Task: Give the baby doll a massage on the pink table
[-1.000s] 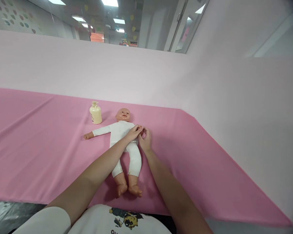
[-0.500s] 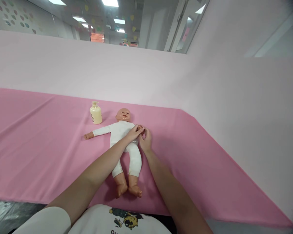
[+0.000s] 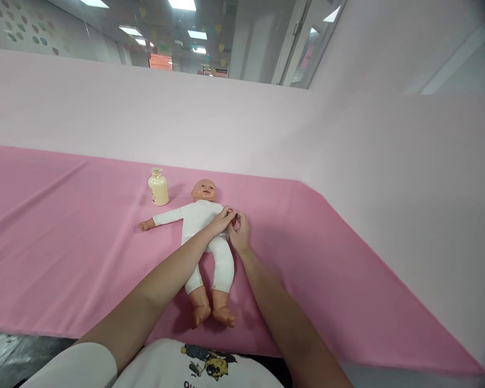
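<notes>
- A baby doll (image 3: 204,226) lies flat on its back just left of the frame's middle, head toward the far wall and bare feet pointing down toward the person wearing the camera.
- The doll wears a white one-piece suit; its face, one small hand and both feet are bare plastic.
- The doll's arm on the left of the picture stretches straight out sideways across the pink cloth (image 3: 64,242), its little hand resting on the fabric.
- The person's left hand (image 3: 221,220) reaches in from the lower left, its forearm crossing over the doll's hips and belly, and its fingers curl down at the doll's other arm, on the right of the picture.
- The right hand (image 3: 239,231) comes up from the lower right and meets the left hand at that same spot, fingers pinched in around the doll's small hand and sleeve end.
- Both hands are closed lightly on that arm; exactly which fingers grip the sleeve and which the wrist I cannot tell, as the hands overlap.
- A cream-coloured lotion bottle (image 3: 158,187) stands upright on the cloth, near the doll's head, to its upper left and apart from it.
- A pale pink backdrop (image 3: 226,118) rises behind the table and turns along the right side.
- A white shirt with a cartoon print (image 3: 204,364) shows at the bottom edge.
</notes>
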`<action>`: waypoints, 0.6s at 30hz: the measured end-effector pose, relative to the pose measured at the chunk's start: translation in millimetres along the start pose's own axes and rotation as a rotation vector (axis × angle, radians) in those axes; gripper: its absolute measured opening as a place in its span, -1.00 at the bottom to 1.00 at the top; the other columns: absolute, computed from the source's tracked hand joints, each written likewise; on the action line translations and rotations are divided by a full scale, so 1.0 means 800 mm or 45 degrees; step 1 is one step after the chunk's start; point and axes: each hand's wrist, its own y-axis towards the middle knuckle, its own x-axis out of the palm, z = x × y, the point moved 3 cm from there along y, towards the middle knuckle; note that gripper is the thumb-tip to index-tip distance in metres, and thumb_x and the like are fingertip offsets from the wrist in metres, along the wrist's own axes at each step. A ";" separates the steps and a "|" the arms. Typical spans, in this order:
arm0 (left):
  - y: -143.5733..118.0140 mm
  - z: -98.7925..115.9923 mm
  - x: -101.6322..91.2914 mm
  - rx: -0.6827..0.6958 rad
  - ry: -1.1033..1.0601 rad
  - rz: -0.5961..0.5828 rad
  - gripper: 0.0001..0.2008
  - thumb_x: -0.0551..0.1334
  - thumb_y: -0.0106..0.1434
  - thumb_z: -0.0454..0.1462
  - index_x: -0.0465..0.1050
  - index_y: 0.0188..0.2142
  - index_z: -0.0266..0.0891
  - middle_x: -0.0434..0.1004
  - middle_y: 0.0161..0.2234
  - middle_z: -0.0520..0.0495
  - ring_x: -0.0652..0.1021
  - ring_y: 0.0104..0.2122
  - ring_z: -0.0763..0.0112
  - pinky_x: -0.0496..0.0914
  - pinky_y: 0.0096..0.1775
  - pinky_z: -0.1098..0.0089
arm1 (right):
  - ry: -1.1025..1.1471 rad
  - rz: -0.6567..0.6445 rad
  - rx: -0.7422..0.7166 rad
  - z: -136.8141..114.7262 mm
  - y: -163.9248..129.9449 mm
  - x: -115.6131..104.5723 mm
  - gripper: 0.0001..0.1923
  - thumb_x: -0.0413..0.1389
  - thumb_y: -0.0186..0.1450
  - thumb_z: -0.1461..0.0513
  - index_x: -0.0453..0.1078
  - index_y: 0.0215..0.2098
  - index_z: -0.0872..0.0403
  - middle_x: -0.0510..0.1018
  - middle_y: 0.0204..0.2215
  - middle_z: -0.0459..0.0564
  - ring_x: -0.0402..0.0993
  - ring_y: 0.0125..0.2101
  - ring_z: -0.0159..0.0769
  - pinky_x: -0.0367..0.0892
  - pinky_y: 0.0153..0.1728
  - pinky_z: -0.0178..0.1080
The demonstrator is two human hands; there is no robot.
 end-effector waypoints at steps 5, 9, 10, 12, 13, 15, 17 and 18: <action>0.000 0.000 0.000 -0.011 -0.035 0.023 -0.74 0.13 0.31 -0.07 0.27 -0.21 -0.22 0.34 -0.44 0.12 0.41 -0.40 0.52 0.30 -0.22 0.43 | -0.004 0.011 -0.013 -0.006 0.002 0.000 -0.67 0.04 0.26 0.25 0.32 0.01 0.06 0.47 -0.06 0.09 0.39 -0.04 -0.20 0.32 0.07 0.00; 0.000 0.001 0.001 -0.025 -0.023 0.031 -0.78 0.08 0.34 -0.09 0.27 -0.22 -0.21 0.34 -0.47 0.12 0.42 -0.40 0.50 0.31 -0.21 0.42 | -0.029 -0.014 0.021 -0.006 0.002 0.000 -0.63 0.04 0.25 0.25 0.31 0.04 0.07 0.48 -0.05 0.10 0.40 -0.04 -0.18 0.33 0.05 0.00; 0.001 0.001 0.001 -0.026 -0.017 0.036 -0.79 0.06 0.35 -0.11 0.26 -0.23 -0.21 0.33 -0.48 0.12 0.42 -0.41 0.49 0.32 -0.20 0.42 | -0.037 -0.026 0.031 -0.006 0.002 0.001 -0.61 0.04 0.24 0.26 0.31 0.05 0.07 0.48 -0.05 0.11 0.40 -0.05 -0.18 0.33 0.04 0.00; 0.001 0.002 0.001 -0.019 -0.006 0.050 -0.81 0.02 0.35 -0.14 0.25 -0.26 -0.20 0.32 -0.50 0.11 0.42 -0.40 0.47 0.32 -0.18 0.40 | -0.052 -0.043 0.048 -0.005 0.002 0.001 -0.60 0.05 0.23 0.27 0.31 0.06 0.07 0.49 -0.05 0.11 0.41 -0.05 -0.18 0.34 0.03 -0.01; 0.001 0.003 0.001 -0.013 0.003 0.064 -0.82 0.02 0.35 -0.15 0.24 -0.27 -0.20 0.31 -0.49 0.11 0.41 -0.39 0.46 0.32 -0.16 0.39 | -0.056 -0.047 0.052 -0.004 0.002 0.002 -0.59 0.05 0.22 0.27 0.31 0.06 0.06 0.49 -0.05 0.10 0.41 -0.05 -0.18 0.34 0.03 -0.02; 0.001 0.004 0.000 -0.002 0.019 0.092 -0.81 0.02 0.34 -0.14 0.23 -0.29 -0.20 0.31 -0.47 0.09 0.41 -0.36 0.45 0.31 -0.13 0.39 | -0.059 -0.052 0.052 -0.003 0.002 0.003 -0.57 0.06 0.21 0.27 0.31 0.07 0.05 0.50 -0.04 0.09 0.41 -0.04 -0.17 0.34 0.03 -0.02; 0.001 0.005 -0.001 0.006 0.028 0.125 -0.81 0.03 0.33 -0.13 0.22 -0.31 -0.20 0.30 -0.45 0.08 0.40 -0.34 0.44 0.30 -0.11 0.39 | -0.061 -0.056 0.046 -0.003 0.002 0.004 -0.55 0.08 0.21 0.27 0.31 0.08 0.04 0.49 -0.02 0.09 0.41 -0.02 -0.17 0.33 0.06 -0.01; 0.000 0.006 -0.002 0.008 0.025 0.135 -0.80 0.02 0.33 -0.13 0.22 -0.32 -0.20 0.30 -0.45 0.07 0.39 -0.34 0.44 0.31 -0.11 0.39 | -0.059 -0.057 0.041 -0.003 0.002 0.003 -0.55 0.07 0.21 0.26 0.31 0.08 0.04 0.49 -0.01 0.09 0.41 -0.01 -0.17 0.33 0.07 -0.01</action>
